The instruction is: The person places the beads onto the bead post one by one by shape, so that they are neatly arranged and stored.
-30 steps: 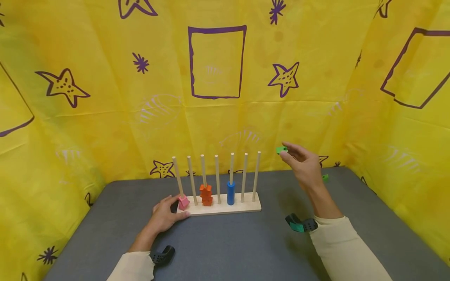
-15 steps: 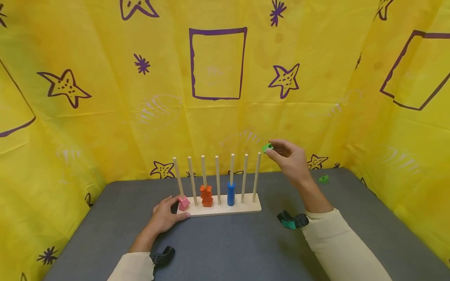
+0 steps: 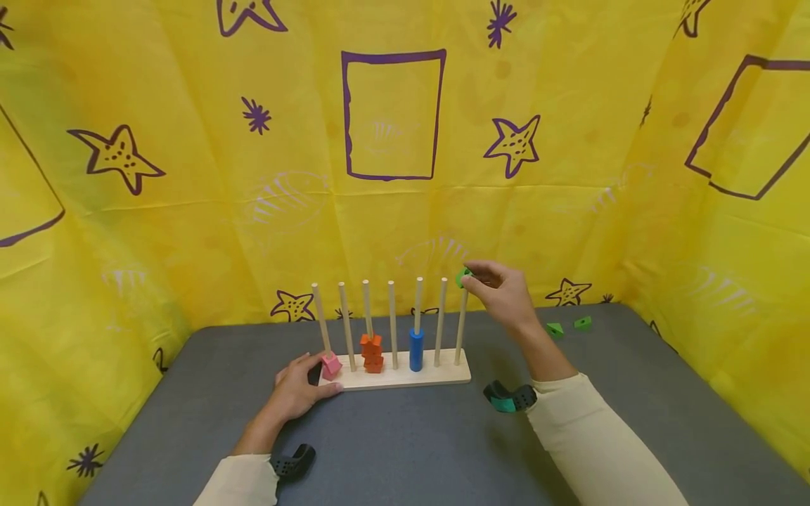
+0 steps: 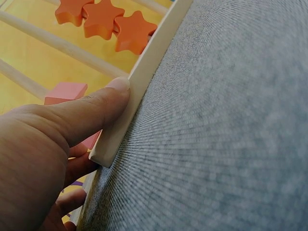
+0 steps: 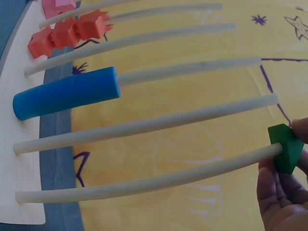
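A wooden peg board (image 3: 405, 378) with several upright pegs stands on the table. My left hand (image 3: 296, 388) grips its left end, thumb on the front edge (image 4: 115, 103) and fingers behind. Beside that hand, pink blocks (image 3: 330, 366) sit low on the leftmost peg. With thumb and fingertips my right hand (image 3: 503, 292) pinches a green triangular block (image 5: 287, 149) at the top of the rightmost peg (image 5: 144, 180); in the right wrist view the peg's tip meets the block's hole. Orange star blocks (image 3: 371, 353) and a blue cylinder stack (image 3: 415, 350) sit on other pegs.
Two loose green triangular blocks, a nearer one (image 3: 555, 329) and a farther one (image 3: 583, 322), lie on the grey table (image 3: 392, 450) at the back right. A yellow patterned cloth (image 3: 392, 232) hangs behind and at both sides.
My right hand has moved left with the green triangular block, from right of the board to the rightmost peg's top. The left hand has stayed on the board.
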The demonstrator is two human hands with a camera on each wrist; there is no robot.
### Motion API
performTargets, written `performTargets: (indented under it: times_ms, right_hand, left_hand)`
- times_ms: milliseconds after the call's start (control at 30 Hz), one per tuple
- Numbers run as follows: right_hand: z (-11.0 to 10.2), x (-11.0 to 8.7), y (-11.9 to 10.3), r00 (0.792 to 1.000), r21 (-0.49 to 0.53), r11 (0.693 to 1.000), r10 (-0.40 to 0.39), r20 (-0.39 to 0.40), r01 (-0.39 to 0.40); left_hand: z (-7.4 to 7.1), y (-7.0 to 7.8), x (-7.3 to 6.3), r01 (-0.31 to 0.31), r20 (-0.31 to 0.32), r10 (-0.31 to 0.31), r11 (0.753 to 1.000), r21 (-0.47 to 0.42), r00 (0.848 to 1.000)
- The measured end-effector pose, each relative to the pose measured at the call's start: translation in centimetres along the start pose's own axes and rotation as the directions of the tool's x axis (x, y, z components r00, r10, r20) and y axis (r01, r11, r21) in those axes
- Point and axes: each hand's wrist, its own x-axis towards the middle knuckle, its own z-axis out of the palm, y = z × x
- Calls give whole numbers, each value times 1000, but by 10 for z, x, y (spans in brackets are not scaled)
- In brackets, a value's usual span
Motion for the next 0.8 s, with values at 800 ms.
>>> performTargets:
  times_ms: [800]
  right_hand:
    - [19, -31, 52, 997, -66, 995, 81, 13, -80]
  left_hand:
    - [-1, 2, 0, 12, 8, -12, 1000, 9, 1000]
